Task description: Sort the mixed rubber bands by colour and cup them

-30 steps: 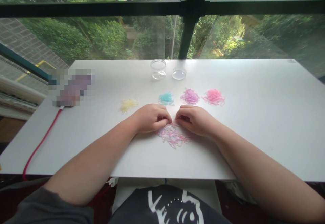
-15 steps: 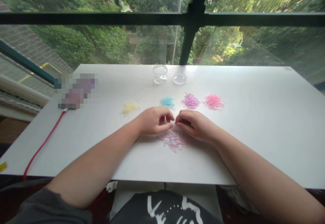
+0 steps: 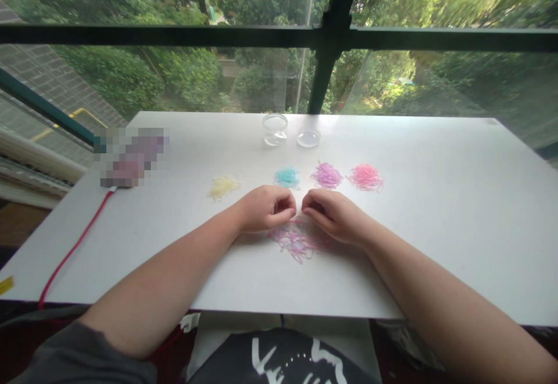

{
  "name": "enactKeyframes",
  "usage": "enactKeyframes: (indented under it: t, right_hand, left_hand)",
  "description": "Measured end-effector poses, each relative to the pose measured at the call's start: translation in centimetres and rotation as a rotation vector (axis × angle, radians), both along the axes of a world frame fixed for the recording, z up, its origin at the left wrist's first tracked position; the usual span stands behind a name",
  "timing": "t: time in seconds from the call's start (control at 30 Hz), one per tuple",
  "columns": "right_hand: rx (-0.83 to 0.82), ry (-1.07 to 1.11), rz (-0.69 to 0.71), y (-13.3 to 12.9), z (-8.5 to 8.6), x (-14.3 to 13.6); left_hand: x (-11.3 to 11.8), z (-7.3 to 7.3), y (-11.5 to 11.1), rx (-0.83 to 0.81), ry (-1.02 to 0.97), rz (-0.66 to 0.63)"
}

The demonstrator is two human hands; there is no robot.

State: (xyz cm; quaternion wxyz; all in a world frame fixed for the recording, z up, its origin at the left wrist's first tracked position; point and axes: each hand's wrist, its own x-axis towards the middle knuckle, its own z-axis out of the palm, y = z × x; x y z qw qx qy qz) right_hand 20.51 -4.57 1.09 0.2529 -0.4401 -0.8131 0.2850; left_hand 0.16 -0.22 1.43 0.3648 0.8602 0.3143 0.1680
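At the near middle of the white table (image 3: 436, 198), my left hand (image 3: 267, 208) and right hand (image 3: 329, 212) face each other over the far edge of a mixed heap of thin elastic bands (image 3: 299, 244). A narrow gap parts them. The fingers of both are curled in toward the thumbs; whether a band is caught between the tips of either, I cannot tell. I take it that I hold them low and close so that single strands can be picked loose from the tangle.

Beyond my knuckles four smaller piles sit in a loose row: yellow bands (image 3: 224, 186), turquoise bands (image 3: 286, 177), purple bands (image 3: 326, 175) and pink bands (image 3: 367, 177). Each has its own spot, I would say, so that the colours stay apart and within easy reach.

Near the far edge stands a clear round jar (image 3: 275, 131), upright and uncovered; only glints of light show through its wall. Just beside it lies a shallow clear disc (image 3: 308, 138), probably its lid, set down separately, with a pale sheen across it.
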Motion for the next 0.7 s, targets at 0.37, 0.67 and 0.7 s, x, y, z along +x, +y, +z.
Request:
enactKeyframes:
  t: [0.37, 0.67, 0.7]
  right_hand:
    - [-0.022, 0.012, -0.028, 0.04, -0.04, 0.04]
    - [0.087, -0.167, 0.053, -0.24, -0.44, -0.92]
    - [0.084, -0.162, 0.054, -0.23, -0.46, -0.91]
  left_hand:
    - [0.00, 0.12, 0.16, -0.040, -0.028, 0.002]
    - [-0.27, 0.00, 0.51, -0.031, -0.015, -0.006]
    - [-0.26, 0.01, 0.51, -0.024, -0.014, -0.004]
